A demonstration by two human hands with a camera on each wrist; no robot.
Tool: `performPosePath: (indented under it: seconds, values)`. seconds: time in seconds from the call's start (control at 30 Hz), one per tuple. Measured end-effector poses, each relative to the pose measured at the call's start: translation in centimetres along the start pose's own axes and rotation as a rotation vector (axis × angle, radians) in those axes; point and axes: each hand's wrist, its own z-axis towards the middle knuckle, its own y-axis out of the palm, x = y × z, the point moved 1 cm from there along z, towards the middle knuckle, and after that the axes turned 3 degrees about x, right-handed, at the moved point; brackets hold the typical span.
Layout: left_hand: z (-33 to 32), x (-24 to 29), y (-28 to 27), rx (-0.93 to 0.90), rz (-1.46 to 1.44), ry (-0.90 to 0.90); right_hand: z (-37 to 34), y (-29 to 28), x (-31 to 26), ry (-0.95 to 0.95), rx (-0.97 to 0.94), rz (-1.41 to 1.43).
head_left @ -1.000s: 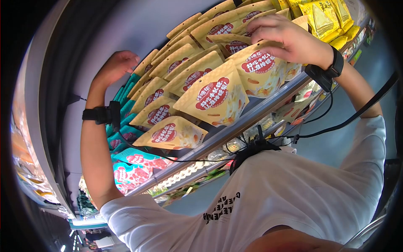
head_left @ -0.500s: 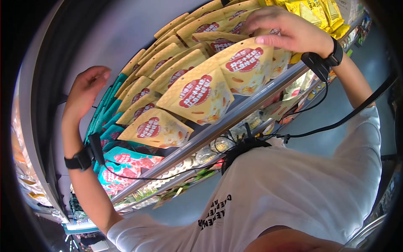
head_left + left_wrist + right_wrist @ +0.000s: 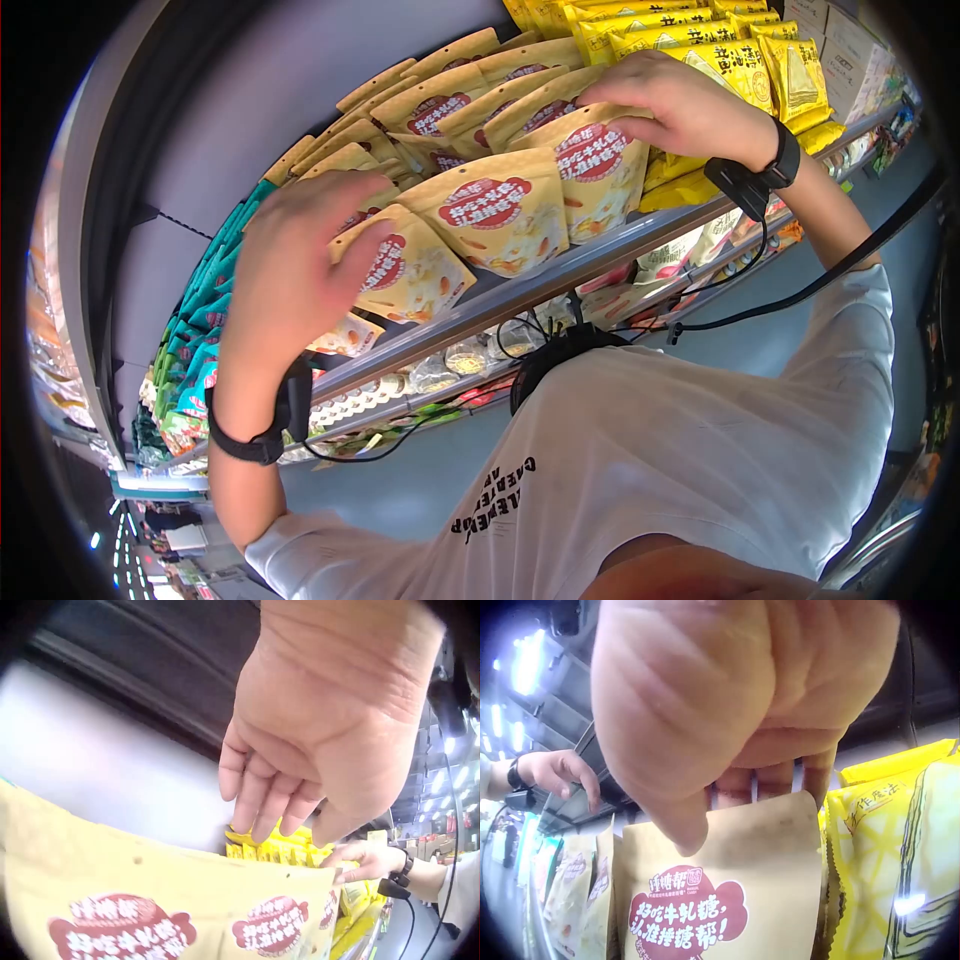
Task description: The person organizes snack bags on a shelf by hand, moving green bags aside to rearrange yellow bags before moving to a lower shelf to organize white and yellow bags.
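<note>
Tan candy pouches [image 3: 495, 215] with red printed labels stand upright in rows on a shelf. At the right end of the front row, my right hand [image 3: 690, 110] holds a candy pouch [image 3: 605, 170] by its top edge. The right wrist view shows the thumb [image 3: 686, 829] against the front of this pouch and the other fingers behind it. My left hand [image 3: 295, 265] hovers over the left part of the rows, fingers loosely bent. In the left wrist view its fingers [image 3: 259, 799] hang above the pouch tops with nothing in them.
Yellow snack packs [image 3: 735, 65] stand right of the tan pouches, and teal bags [image 3: 205, 285] stand to the left. A metal shelf edge [image 3: 545, 285] runs along the front. Lower shelves hold more packaged goods. Black cables [image 3: 800, 305] hang from the wrist cameras.
My left hand first drew back leftward, then came in over the left front pouches. My right hand stays at the right-end pouch. The view has shifted, showing more yellow packs.
</note>
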Motion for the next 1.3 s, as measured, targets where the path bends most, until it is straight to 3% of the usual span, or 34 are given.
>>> performPosePath:
  seconds: [0.13, 0.23, 0.3, 0.5, 0.63, 0.77, 0.87, 0.93, 0.97, 1.03, 1.07, 1.13, 1.17, 1.23, 1.27, 1.3]
  values:
    - [2.9, 2.5, 4.0, -0.03, -0.046, -0.004, 0.2, 0.3, 1.2, -0.038, -0.059, -0.025]
    - [4.1, 3.3, 5.8, -0.064, 0.132, -0.022, 0.0, 0.2, 1.4, 0.011, -0.088, -0.091]
    - [4.6, 3.3, 6.4, 0.062, 0.221, -0.036, -0.1, 0.3, 2.0, 0.012, -0.073, -0.053]
    - [4.8, 2.0, 7.2, -0.06, 0.101, -0.12, 0.2, -0.7, 2.5, -0.008, -0.054, -0.039]
    - [4.4, 2.1, 7.1, -0.025, 0.031, -0.177, 0.7, -0.6, 2.8, 0.004, -0.144, -0.006]
    - [4.0, 2.0, 6.5, -0.069, 0.043, -0.177, 1.1, -0.1, 2.9, -0.071, -0.11, -0.011]
    - [3.8, 1.4, 6.2, -0.125, 0.101, -0.162, 1.7, -1.6, 2.7, -0.033, -0.199, -0.023]
    - [3.7, 1.2, 6.1, -0.127, 0.03, -0.163, 2.3, -3.3, 2.5, 0.04, -0.374, 0.167]
    - [3.6, 1.1, 5.8, -0.126, 0.034, -0.158, 3.1, -3.8, 2.7, 0.045, -0.379, 0.226]
    - [3.8, 1.3, 5.2, -0.212, -0.071, -0.202, 3.8, -3.9, 2.9, 0.122, -0.153, 0.317]
    - [4.1, 1.0, 4.7, -0.214, -0.074, -0.194, 4.6, -4.4, 2.8, 0.131, -0.152, 0.315]
    - [4.9, 0.0, 3.9, -0.265, -0.221, -0.357, 7.1, -5.5, 2.4, 0.134, -0.311, 0.204]
    - [5.4, -0.5, 3.6, -0.271, -0.226, -0.347, 8.0, -4.9, 2.6, 0.146, -0.311, 0.204]
    - [7.0, -2.1, 3.5, -0.259, -0.025, -0.214, 9.5, -3.3, 2.8, 0.007, -0.496, -0.001]
    - [7.6, -4.2, 4.4, -0.212, 0.0, -0.03, 10.1, -2.6, 2.7, 0.014, -0.499, -0.001]
    - [8.2, -5.3, 5.4, -0.213, -0.004, -0.024, 10.6, -1.9, 2.4, -0.002, -0.511, -0.03]
